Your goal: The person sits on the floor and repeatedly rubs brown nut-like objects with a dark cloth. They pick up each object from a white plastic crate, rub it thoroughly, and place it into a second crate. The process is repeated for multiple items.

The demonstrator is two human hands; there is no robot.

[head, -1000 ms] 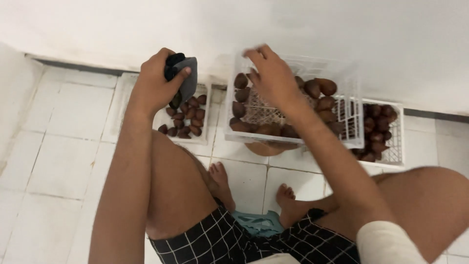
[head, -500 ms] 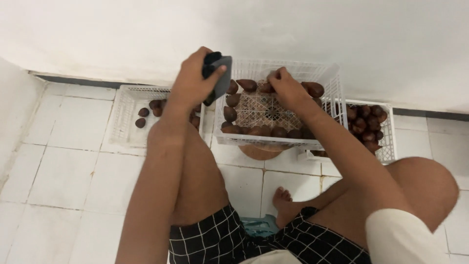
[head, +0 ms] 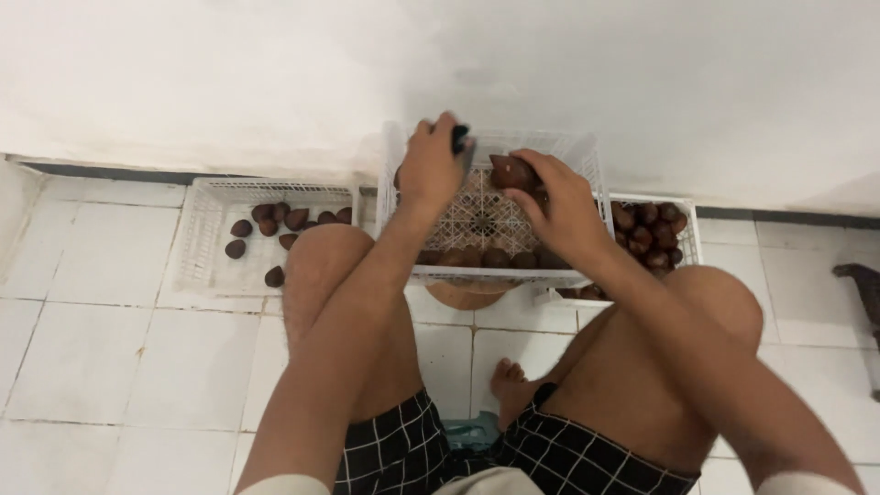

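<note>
A brown fruit [head: 510,171] is held in the right hand [head: 559,206], a dark tool [head: 460,139] gripped in the left hand [head: 429,170]. Fruits remain in the middle basket [head: 587,165] beneath the hands; some lie sorted in the left basket [head: 197,234] and right basket [head: 689,229].

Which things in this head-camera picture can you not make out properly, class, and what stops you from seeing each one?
- Dark tool in the left hand: head view, mostly covered by the fingers, kind unclear.
- Round brown object under the middle basket: head view, hidden by the basket.
- Right basket: head view, partly behind the right hand, which holds a brown fruit.
- Dark object on the floor: cut by the right edge.
</note>
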